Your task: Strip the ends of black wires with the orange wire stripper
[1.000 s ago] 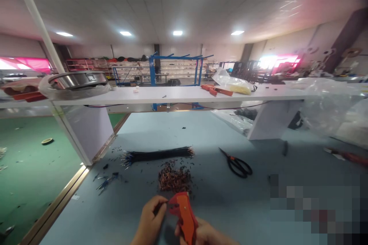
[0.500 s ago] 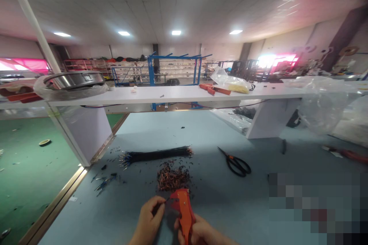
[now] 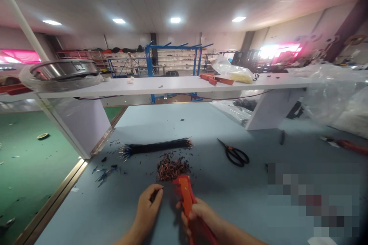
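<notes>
My right hand [image 3: 201, 214] is wrapped round the handles of a red wire stripper [image 3: 186, 195], its head pointing away from me. Left of it, my left hand [image 3: 149, 203] pinches a thin dark wire [image 3: 163, 187], of which only a short tip shows past the fingertips. A gap separates that tip from the stripper's jaws. Just beyond the tool lies a heap of small dark and copper-coloured scraps [image 3: 172, 168]. Behind the heap rests a bundle of black wires [image 3: 158, 145], with blue and bare ends fanned out at its left.
Black-handled scissors [image 3: 237, 156] lie right of the heap. Loose blue wire pieces [image 3: 106, 174] are scattered at left. A white shelf [image 3: 172, 84] spans the bench's back, bearing another red tool [image 3: 215, 79] and a plastic bag [image 3: 232, 71]. Red-handled pliers [image 3: 345, 144] lie far right.
The wire tip has come away from the stripper's jaws, and the two hands are slightly farther apart. The stripper's handles have spread. The whole view has shifted a little.
</notes>
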`<state>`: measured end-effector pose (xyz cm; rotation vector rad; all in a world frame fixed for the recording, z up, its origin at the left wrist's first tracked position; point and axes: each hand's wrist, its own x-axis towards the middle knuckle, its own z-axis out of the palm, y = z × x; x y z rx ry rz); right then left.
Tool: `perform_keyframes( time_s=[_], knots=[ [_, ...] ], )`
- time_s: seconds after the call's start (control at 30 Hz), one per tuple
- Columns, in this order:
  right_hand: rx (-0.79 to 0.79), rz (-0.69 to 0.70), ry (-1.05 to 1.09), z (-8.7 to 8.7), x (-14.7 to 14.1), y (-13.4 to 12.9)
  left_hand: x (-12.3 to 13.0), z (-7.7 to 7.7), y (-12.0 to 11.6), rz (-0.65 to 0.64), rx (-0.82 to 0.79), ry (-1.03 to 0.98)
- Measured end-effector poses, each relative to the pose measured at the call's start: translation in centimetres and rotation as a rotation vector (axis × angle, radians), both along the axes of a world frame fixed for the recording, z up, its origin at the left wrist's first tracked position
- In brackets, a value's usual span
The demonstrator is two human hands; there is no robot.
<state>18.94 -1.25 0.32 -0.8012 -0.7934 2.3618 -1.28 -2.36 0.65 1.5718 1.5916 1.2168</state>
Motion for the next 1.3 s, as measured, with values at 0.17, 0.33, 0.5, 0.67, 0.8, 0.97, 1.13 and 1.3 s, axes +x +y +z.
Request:
perform_keyframes(
  time_s=[0.17,0.33,0.5,0.67,0.8,0.97,1.13,1.3],
  knots=[
    [0.111,0.058,-0.030,1.8,1.0,-0.4,-0.5,-0.2,0.6,0.084,0.056,-0.013],
    [0.094,0.033,0.047,2.8,1.1,-0.2,-0.1,0.4,0.3,0.054,0.088,-0.012],
    [0.054,0.074,0.104,2.2,0.9,0.1,-0.1,0.8,0.0,0.066,0.123,-0.005],
    [0.095,0.194,0.119,2.5,1.2,-0.2,-0.4,0.9,0.3,0.105,0.054,-0.053],
    [0.240,0.186,0.006,3.4,1.3,-0.7,-0.7,0.9,0.4,0.135,0.050,-0.049],
    [0.168,0.101,-0.015,3.3,1.3,-0.4,-1.1,0.8,0.6,0.149,0.071,-0.026],
    [-0.012,0.085,0.070,2.5,1.3,0.0,-1.0,1.1,0.3,0.135,0.098,0.053],
    [0.021,0.130,0.083,2.4,1.3,-0.1,-0.6,1.2,0.1,0.044,0.106,0.130]
  ],
)
